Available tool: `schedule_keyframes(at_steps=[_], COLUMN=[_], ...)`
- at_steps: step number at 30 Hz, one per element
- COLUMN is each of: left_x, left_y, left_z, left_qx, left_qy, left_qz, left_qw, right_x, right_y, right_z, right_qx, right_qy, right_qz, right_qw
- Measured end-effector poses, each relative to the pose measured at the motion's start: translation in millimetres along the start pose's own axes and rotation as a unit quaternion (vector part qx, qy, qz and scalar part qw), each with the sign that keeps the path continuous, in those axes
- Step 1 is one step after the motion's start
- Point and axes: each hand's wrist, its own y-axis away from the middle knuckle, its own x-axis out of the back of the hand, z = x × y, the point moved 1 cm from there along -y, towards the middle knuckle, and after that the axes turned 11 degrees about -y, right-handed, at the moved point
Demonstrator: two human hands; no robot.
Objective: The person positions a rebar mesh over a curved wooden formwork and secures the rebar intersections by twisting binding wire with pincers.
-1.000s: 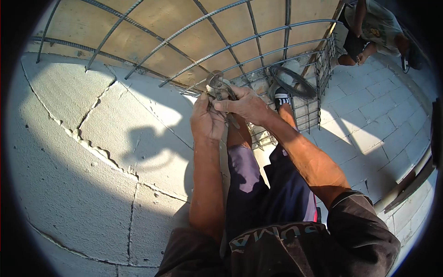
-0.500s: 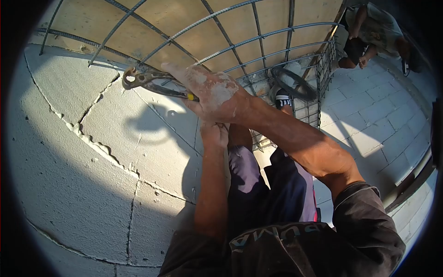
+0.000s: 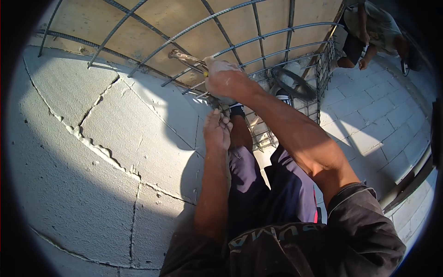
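Observation:
My right hand [image 3: 226, 81] is wrapped round the pliers [image 3: 187, 59], whose metal head points left in front of the rebar grid [image 3: 233, 46]. A bit of yellow shows on the handle beside my fingers. Just below, my left hand [image 3: 217, 130] is closed with its fingertips pinched together beside the lower ends of the bars. What those fingertips hold, if anything, is too small and dark to make out. Behind the grid stands a tan board [image 3: 194, 27].
Pale blocks [image 3: 101, 152] with rough joints fill the left side. A coil of dark wire [image 3: 295, 85] lies on a wire cage [image 3: 307, 108] near my shoe [image 3: 237, 110]. At the upper right, another person [image 3: 374, 27] is crouched on the block floor [image 3: 360, 124].
The pliers first swung out left over the blocks, then came back up to the grid with my right hand. My left hand now shows below it. The other person's hands have shifted.

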Motion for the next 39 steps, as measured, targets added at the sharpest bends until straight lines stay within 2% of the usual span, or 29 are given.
schedule_keyframes(at_steps=[3,5,6,7,9,12,15,18,21,24,27,30,34,39], left_x=[0,-28,-30,-31,-12,-14,-29,-21,-20,-18,-52,-83,-116,-150], left_y=[-5,6,4,3,-3,-4,0,-7,-6,-15,-11,-15,-27,-51], left_z=[8,19,21,22,16,16,20,10,9,19,46,64,71,74], left_qx=[-0.049,-0.027,-0.024,-0.021,-0.021,-0.019,-0.033,-0.016,-0.015,-0.056,-0.067,-0.091,-0.104,-0.128], left_qy=[0.016,0.011,0.01,0.008,0.01,-0.009,-0.006,0.0,0.008,0.026,0.021,0.018,0.021,-0.031], left_qz=[-0.077,0.057,0.066,0.074,-0.014,0.026,0.009,-0.012,0.008,-0.024,0.009,-0.061,-0.109,-0.161], left_qw=[0.996,0.998,0.997,0.997,1.0,0.999,0.999,1.0,1.0,0.998,0.998,0.994,0.988,0.978], right_x=[-32,-37,-35,-29,-13,0,-3,0,20,14,5,-27,-24,-6], right_y=[6,29,34,29,12,-10,34,20,-22,-14,20,31,49,43], right_z=[-1,-10,-14,-9,6,28,6,13,30,47,60,93,88,93], right_qx=[0.004,0.182,0.274,0.249,0.2,0.004,0.13,0.258,0.002,0.017,0.046,0.108,0.147,0.097], right_qy=[-0.013,-0.002,0.006,0.009,0.013,0.07,0.054,0.075,0.029,-0.018,-0.075,-0.256,-0.353,-0.457], right_qz=[0.088,0.114,0.128,0.124,0.114,0.071,0.081,0.117,0.12,0.148,0.101,0.093,0.191,0.237], right_qw=[0.996,0.977,0.953,0.96,0.973,0.995,0.987,0.956,0.992,0.989,0.991,0.956,0.904,0.852])
